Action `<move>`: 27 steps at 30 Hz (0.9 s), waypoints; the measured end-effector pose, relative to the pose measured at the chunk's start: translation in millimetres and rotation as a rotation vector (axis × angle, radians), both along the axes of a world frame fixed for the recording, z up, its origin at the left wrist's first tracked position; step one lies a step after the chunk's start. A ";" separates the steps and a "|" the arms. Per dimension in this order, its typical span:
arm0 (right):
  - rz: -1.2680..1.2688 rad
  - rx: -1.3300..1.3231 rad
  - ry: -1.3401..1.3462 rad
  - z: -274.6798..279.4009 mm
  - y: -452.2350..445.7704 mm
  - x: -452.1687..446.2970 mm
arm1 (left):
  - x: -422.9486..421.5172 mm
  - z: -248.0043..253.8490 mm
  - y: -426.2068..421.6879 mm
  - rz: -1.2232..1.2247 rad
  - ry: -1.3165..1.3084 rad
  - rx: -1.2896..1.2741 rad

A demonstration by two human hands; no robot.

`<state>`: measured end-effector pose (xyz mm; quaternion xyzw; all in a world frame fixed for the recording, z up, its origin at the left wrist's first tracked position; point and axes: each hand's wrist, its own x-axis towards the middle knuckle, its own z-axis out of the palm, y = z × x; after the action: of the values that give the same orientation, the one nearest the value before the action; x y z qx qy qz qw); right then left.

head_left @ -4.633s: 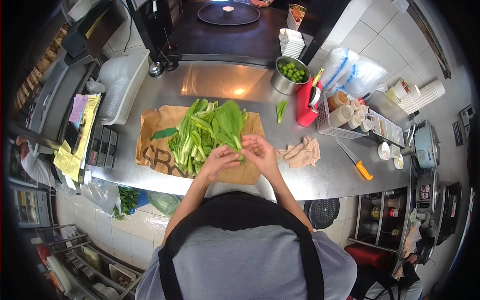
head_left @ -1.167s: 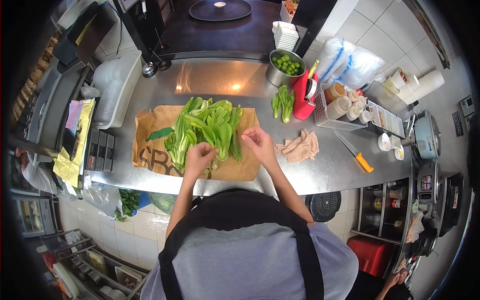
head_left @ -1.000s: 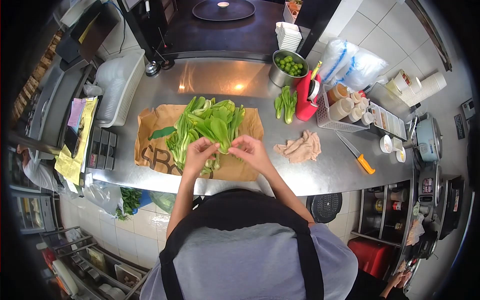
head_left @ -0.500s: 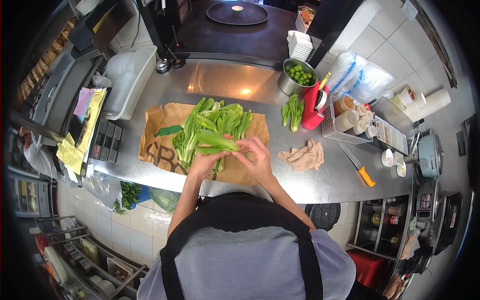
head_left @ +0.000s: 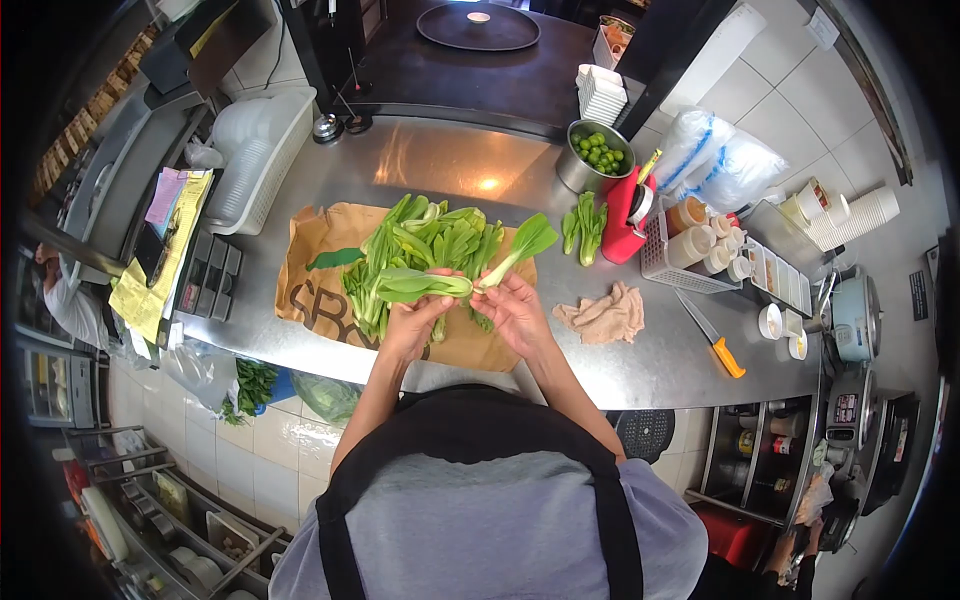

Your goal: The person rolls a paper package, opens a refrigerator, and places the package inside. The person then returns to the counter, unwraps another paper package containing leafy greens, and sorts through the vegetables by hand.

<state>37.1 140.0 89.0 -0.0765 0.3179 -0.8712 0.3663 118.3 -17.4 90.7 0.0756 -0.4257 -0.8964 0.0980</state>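
My left hand is closed around a small head of bok choy, its leaves pointing left. Pinched in the fingers of my right hand is a single bok choy leaf, pale stem down and green blade up to the right. The two pieces meet or nearly meet at their stem ends; I cannot tell whether they are joined. Behind them lies a pile of bok choy on a flattened brown paper bag with dark printing.
Right of the bag are a separate bok choy bunch, a crumpled cloth and an orange-handled knife. A metal pot of limes and a basket of sauce bottles stand behind. A plastic-container bin sits left.
My right hand has drawn a leaf out to the right, and it now stands apart from the head in my left hand. At lower right, another person's arm has come into view.
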 end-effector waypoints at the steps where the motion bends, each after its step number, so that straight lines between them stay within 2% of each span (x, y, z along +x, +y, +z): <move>1: 0.015 -0.023 -0.016 -0.4 1.4 -1.1 | 0.5 0.9 0.6 0.001 0.010 0.012; 3: 0.048 -0.072 -0.051 -1.4 3.8 -3.5 | 0.3 3.2 -2.0 0.036 0.012 0.010; 6: 0.021 0.342 0.221 -14.3 8.5 -12.4 | -0.5 -2.4 -15.6 0.061 0.010 -0.045; 9: -0.012 1.087 0.926 -26.2 14.2 -12.3 | 0.3 -7.7 -21.2 0.083 -0.015 -0.180; 12: -0.178 0.822 0.844 -19.1 8.6 -7.4 | -3.3 -14.0 -11.4 0.083 -0.030 -0.441; 15: -0.109 0.581 0.793 -2.0 0.2 -3.2 | -5.5 -11.1 -4.3 0.066 -0.106 -1.163; 18: -0.156 0.500 0.794 -22.4 -3.7 -14.2 | -8.2 -0.5 12.6 0.111 -0.037 -1.178; 21: -0.109 0.587 0.537 -30.1 12.6 -49.2 | -10.2 5.0 14.8 0.113 -0.022 -1.123; 23: -0.320 0.684 0.627 -55.2 33.8 -95.5 | -10.0 7.2 11.7 0.179 -0.013 -1.137; 25: -0.632 1.155 0.756 -31.9 50.9 -117.8 | -9.0 3.0 2.4 0.143 -0.079 -1.187; 27: -0.797 1.605 1.021 -52.6 70.5 -150.1 | -7.6 -4.0 -5.6 0.116 -0.118 -1.258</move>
<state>-113.0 210.5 36.4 -0.0594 0.9259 -0.3242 -0.1846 110.7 -22.9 86.8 0.0759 -0.8708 -0.4624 0.1486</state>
